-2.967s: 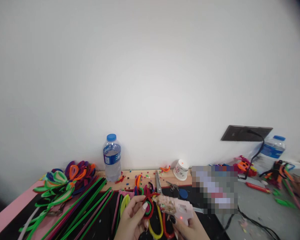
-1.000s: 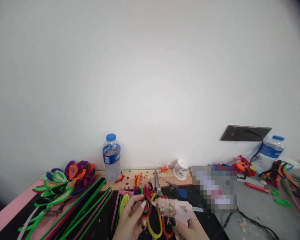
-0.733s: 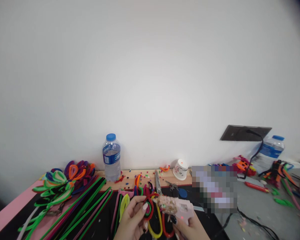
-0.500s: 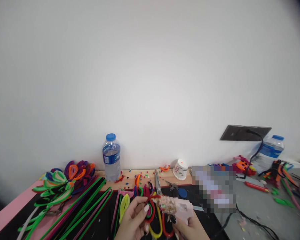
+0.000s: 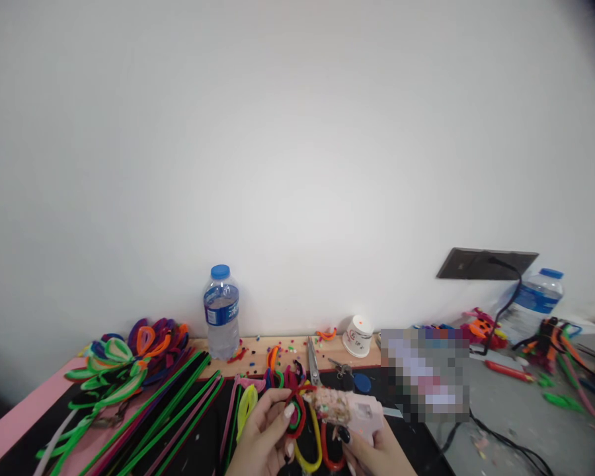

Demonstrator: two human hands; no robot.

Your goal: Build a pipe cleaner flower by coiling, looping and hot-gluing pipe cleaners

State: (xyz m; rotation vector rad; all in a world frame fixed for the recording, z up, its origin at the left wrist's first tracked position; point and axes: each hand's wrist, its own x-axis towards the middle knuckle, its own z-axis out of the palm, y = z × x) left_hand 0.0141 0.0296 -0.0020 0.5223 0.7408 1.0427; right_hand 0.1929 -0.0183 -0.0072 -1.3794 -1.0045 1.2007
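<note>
L hand (image 5: pixel 260 439) pinches red loop (image 5: pixel 297 415); R hand (image 5: pixel 377 453) grips glue gun (image 5: pixel 350 410), nozzle approx. unmoved vs 0.5 s ago, probably touching.

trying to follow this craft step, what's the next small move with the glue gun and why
Probably squeeze a small dot of glue where the loops meet. The right hand holds the pink glue gun with its crusted tip right at the red and green loop piece, which the left hand pinches steady above the black mat. Whether the tip touches is unclear.
</note>
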